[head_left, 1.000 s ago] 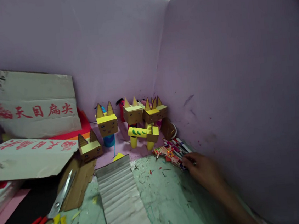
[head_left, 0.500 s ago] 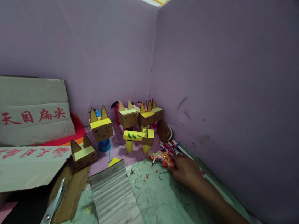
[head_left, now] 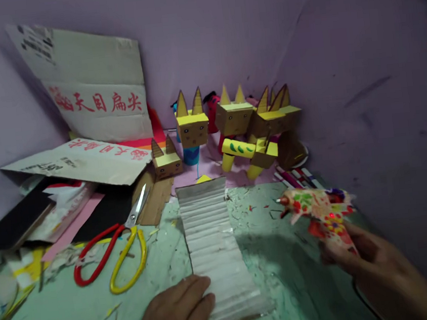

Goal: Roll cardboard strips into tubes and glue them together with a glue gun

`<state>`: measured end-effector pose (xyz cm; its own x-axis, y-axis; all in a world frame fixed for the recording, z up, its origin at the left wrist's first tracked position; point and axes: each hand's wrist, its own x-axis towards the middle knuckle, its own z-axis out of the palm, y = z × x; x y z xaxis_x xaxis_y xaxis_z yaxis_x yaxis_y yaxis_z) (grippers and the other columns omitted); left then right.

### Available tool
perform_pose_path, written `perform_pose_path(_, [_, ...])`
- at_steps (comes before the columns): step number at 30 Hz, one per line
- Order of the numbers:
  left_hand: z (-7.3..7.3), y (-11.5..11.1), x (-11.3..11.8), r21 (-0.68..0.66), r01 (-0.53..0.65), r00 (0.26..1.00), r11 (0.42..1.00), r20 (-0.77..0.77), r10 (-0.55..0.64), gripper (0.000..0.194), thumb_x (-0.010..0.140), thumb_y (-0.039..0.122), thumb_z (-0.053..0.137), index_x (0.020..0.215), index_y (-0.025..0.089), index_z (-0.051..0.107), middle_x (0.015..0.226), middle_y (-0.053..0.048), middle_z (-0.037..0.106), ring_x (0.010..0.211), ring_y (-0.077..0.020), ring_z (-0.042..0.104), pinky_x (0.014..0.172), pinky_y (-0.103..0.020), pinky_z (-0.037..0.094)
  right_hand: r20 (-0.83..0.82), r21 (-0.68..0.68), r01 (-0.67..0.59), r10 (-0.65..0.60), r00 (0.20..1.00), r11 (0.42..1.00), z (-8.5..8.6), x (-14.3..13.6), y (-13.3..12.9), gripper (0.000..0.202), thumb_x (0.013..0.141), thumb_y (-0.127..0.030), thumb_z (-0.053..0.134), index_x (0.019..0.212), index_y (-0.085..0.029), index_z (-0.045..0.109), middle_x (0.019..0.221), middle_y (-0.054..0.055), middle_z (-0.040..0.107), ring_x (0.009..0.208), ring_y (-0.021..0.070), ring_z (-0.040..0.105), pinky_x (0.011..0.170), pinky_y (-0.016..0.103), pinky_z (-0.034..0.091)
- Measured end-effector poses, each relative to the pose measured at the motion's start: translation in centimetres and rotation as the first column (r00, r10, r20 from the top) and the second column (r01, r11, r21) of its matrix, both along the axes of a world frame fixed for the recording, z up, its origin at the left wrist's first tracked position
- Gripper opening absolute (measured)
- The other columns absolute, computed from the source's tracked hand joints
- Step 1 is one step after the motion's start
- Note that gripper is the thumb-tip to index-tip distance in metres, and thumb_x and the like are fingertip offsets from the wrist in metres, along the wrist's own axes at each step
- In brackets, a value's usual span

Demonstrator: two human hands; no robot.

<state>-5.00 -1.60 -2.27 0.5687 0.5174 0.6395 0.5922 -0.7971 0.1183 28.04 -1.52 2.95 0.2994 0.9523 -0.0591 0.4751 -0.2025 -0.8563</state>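
A strip of grey corrugated cardboard (head_left: 214, 241) lies on the green table, its ridges running across it. On its lower left edge rest the fingers of my left hand (head_left: 179, 311), close together, pressed flat against the strip; nothing is gripped. My right hand (head_left: 369, 260) is wrapped round the handle of a flower-patterned glue gun (head_left: 317, 207), held above the table to the right of the strip. The gun's nozzle points left and a small red light glows on its body. A dark cord hangs below the hand.
Open scissors (head_left: 129, 227) with red and yellow handles lie left of the strip. Cat-like cardboard figures (head_left: 193, 129) stand at the back. Printed cardboard (head_left: 105, 110) leans at the left wall. Markers (head_left: 299, 176) lie near the right wall. Scraps litter the table (head_left: 163, 267).
My right hand has lifted the glue gun from beside the markers and brought it nearer. My left hand has come into view on the strip. The camera view has turned left and down.
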Motion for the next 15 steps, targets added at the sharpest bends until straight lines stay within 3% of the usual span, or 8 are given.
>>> perform_pose_path(2, [0.6, -0.3, -0.1, -0.035, -0.016, 0.996, 0.999, -0.088, 0.012, 0.03, 0.09, 0.012, 0.031, 0.091, 0.019, 0.06, 0.083, -0.004, 0.071, 0.077, -0.0177, 0.066, 0.06, -0.025, 0.053, -0.139, -0.121, -0.156, 0.139, 0.98, 0.98, 0.0, -0.4, -0.4, 0.044, 0.072, -0.052, 0.065, 0.103, -0.022, 0.068, 0.092, 0.01, 0.074, 0.089, 0.0336, 0.069, 0.075, 0.041, 0.058])
perform_pose_path(4, [1.3, -0.6, -0.1, -0.072, 0.01, 0.988, 0.997, -0.151, -0.021, 0.028, 0.088, 0.007, 0.034, 0.092, 0.018, 0.06, 0.075, -0.002, 0.069, 0.069, -0.0164, 0.064, 0.057, -0.024, 0.052, -0.152, -0.165, -0.237, 0.213, 0.965, 0.957, 0.1, -1.3, -0.4, 0.043, 0.069, -0.051, 0.067, 0.102, -0.024, 0.071, 0.092, 0.009, 0.075, 0.09, 0.0337, 0.069, 0.079, 0.042, 0.057])
perform_pose_path(7, [1.9, -0.8, -0.2, -0.106, 0.024, 0.987, 0.994, -0.158, -0.04, 0.026, 0.086, 0.005, 0.035, 0.088, 0.017, 0.058, 0.082, -0.005, 0.07, 0.066, -0.0157, 0.062, 0.055, -0.024, 0.05, -0.166, -0.145, -0.247, 0.222, 0.961, 0.958, 0.0, -2.9, 0.0, 0.04, 0.068, -0.049, 0.069, 0.101, -0.027, 0.073, 0.098, 0.009, 0.075, 0.089, 0.0315, 0.07, 0.08, 0.041, 0.057])
perform_pose_path(11, [1.7, -0.5, 0.0, -0.175, -0.075, 0.976, 0.982, -0.215, 0.037, 0.026, 0.085, 0.013, 0.032, 0.085, 0.017, 0.057, 0.104, -0.016, 0.07, 0.068, -0.0214, 0.063, 0.05, -0.029, 0.05, -0.234, -0.168, -0.285, 0.243, 0.941, 0.944, -0.2, -4.3, 0.6, 0.036, 0.069, -0.049, 0.07, 0.095, -0.026, 0.076, 0.095, 0.009, 0.076, 0.078, 0.0282, 0.072, 0.069, 0.036, 0.059])
perform_pose_path(15, [0.8, -0.4, 0.2, -0.134, -0.034, 0.99, 0.99, -0.14, 0.015, 0.024, 0.087, 0.011, 0.033, 0.093, 0.015, 0.056, 0.097, -0.011, 0.072, 0.057, -0.017, 0.059, 0.045, -0.027, 0.045, -0.248, -0.235, -0.338, 0.28, 0.927, 0.911, -0.1, -4.6, 1.2, 0.036, 0.078, -0.051, 0.063, 0.1, -0.026, 0.074, 0.092, 0.008, 0.076, 0.076, 0.0257, 0.072, 0.063, 0.03, 0.059])
